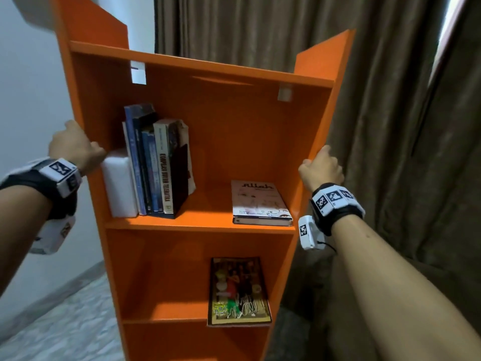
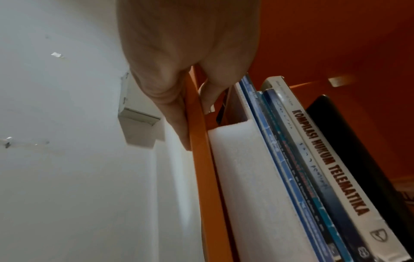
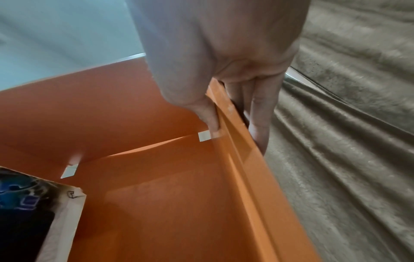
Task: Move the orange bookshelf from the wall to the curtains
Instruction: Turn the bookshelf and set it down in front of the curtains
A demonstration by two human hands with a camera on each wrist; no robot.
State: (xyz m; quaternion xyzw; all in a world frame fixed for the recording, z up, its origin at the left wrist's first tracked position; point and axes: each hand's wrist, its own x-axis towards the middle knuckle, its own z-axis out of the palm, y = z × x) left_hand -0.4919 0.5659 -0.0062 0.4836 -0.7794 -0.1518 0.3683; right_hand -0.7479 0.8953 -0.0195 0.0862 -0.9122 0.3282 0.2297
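Note:
The tall orange bookshelf [image 1: 234, 131] stands tilted in front of me, its right side close to the brown curtains [image 1: 390, 113]. My left hand [image 1: 75, 147] grips its left side panel [image 2: 201, 159], thumb inside and fingers [image 2: 177, 120] outside. My right hand [image 1: 321, 168] grips the right side panel [image 3: 241, 141] the same way, thumb inside, fingers [image 3: 260, 124] on the curtain side. Upright books [image 1: 156, 165] and a white foam block [image 1: 121, 186] stand on the upper shelf beside my left hand.
A book [image 1: 260, 201] lies flat at the right of the upper shelf and a magazine [image 1: 238, 290] leans on the shelf below. The white wall [image 1: 26, 100] is at the left, with a small white fixture [image 2: 136, 120] on it. Pale patterned floor [image 1: 65, 321] shows at lower left.

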